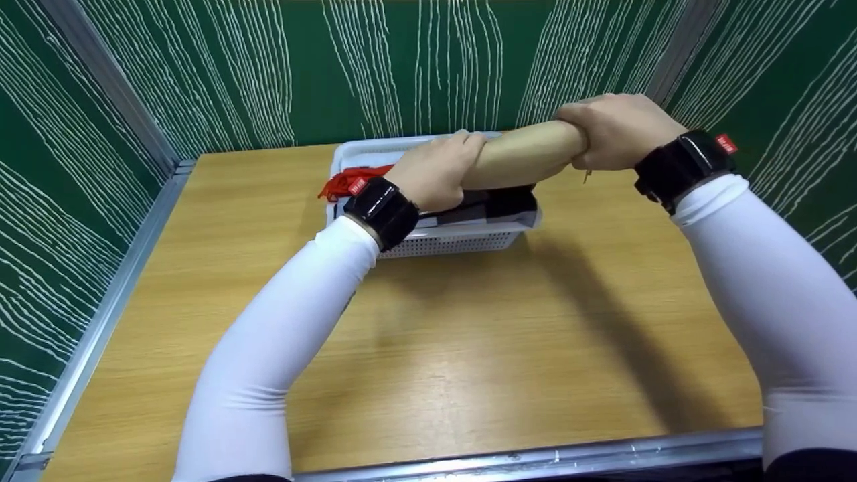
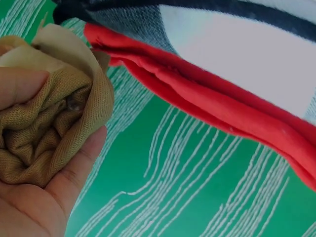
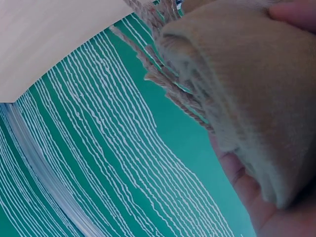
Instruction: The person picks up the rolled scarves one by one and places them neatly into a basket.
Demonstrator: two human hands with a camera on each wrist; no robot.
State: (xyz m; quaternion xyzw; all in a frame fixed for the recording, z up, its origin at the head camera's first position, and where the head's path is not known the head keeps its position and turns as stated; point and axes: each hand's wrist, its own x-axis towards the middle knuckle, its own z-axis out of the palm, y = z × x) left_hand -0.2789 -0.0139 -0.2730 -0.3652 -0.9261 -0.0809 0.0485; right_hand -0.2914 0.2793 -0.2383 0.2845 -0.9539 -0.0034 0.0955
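Observation:
A tan scarf (image 1: 525, 155), rolled into a thick bundle, is held up over the far part of the table. My left hand (image 1: 434, 171) grips its left end, while my right hand (image 1: 619, 130) grips the other, higher end. Coiled layers of the scarf (image 2: 74, 108) show between thumb and fingers in the left wrist view. Twisted fringe hangs from the scarf (image 3: 256, 94) at its right end in the right wrist view. Beneath the left hand stands a white plastic basket (image 1: 445, 246), partly hidden by that hand and the scarf.
In the basket lie a red cloth (image 1: 355, 179) at the left and a black, grey and white cloth (image 1: 512, 203) at the right. The wooden table (image 1: 428, 361) has a metal front edge (image 1: 535, 462). Green panels (image 1: 428, 73) with white lines enclose the back and sides.

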